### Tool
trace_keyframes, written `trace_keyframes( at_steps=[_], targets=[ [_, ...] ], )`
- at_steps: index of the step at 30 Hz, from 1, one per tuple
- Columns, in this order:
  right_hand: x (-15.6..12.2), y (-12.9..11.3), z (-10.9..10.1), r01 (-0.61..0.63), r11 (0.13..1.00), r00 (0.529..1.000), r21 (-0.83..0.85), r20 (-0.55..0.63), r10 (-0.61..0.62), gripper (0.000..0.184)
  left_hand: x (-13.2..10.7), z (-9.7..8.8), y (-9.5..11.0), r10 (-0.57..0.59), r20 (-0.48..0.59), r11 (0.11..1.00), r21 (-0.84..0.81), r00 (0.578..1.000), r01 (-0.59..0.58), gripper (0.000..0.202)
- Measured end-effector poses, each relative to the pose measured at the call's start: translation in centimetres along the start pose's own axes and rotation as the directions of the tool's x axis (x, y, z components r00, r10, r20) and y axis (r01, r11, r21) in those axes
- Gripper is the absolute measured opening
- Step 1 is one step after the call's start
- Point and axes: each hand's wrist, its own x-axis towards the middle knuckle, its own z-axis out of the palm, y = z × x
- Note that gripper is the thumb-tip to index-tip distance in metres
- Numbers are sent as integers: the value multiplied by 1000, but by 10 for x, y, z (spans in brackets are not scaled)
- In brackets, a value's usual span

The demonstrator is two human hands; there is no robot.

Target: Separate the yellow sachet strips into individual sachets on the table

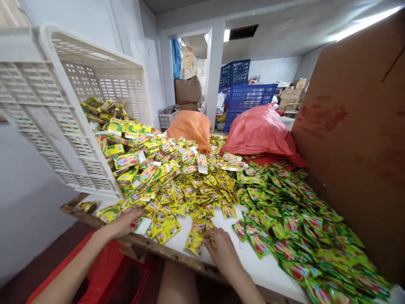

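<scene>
A big heap of small yellow sachets (177, 181) spills from a tilted white plastic crate (57, 114) onto a white tabletop (259, 266). Green sachets (300, 223) lie spread to the right. My left hand (125, 221) rests palm-down with fingers spread on yellow sachets near the table's front left edge. My right hand (221, 249) lies at the front middle, fingertips curled onto a few yellow sachets (196, 238).
A brown cardboard sheet (357, 139) walls the right side. Orange sack (190, 126) and red sack (259, 131) lie at the table's far end, blue crates (243, 93) behind. A red crate (107, 274) sits below the wooden front edge (158, 249).
</scene>
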Motion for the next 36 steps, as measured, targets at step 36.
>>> trace_keyframes(
  at_steps=[36],
  targets=[
    [-26, 97, -111, 35, 896, 982, -443, 181, 51, 30, 6, 108, 258, 4, 91, 36, -995, 996, 91, 56]
  ],
)
